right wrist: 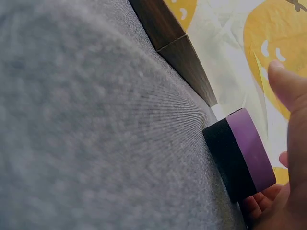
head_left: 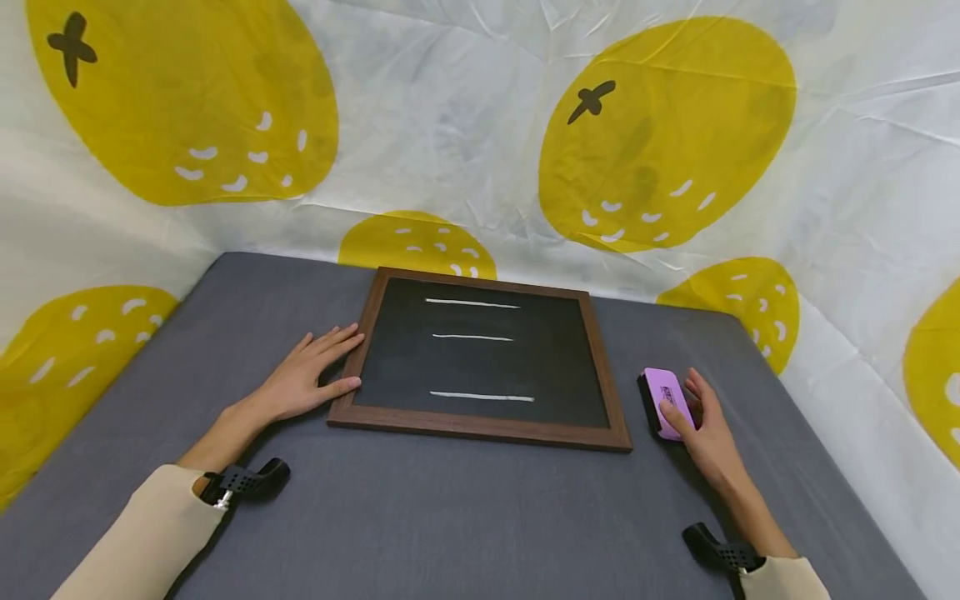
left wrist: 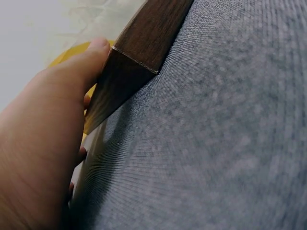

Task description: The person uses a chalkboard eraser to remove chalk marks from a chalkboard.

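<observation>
A small chalkboard (head_left: 480, 358) in a brown wooden frame (head_left: 480, 427) lies flat on the grey cloth, with three white horizontal lines across its dark face. My left hand (head_left: 311, 375) rests at the frame's left edge, fingers spread, and its thumb touches the frame's corner (left wrist: 129, 62) in the left wrist view. Right of the board sits a purple eraser (head_left: 663, 400) with a black felt base (right wrist: 230, 160). Around its right side is my right hand (head_left: 708, 433); the thumb (right wrist: 283, 84) stands raised apart from the eraser, and the other fingers are beside it, partly hidden.
Grey cloth (head_left: 465, 517) covers the table. Behind and at both sides hangs a white curtain (head_left: 450, 108) printed with large yellow fruit. A black wrist mount (head_left: 247, 479) sits on the left wrist, another mount (head_left: 720, 550) on the right.
</observation>
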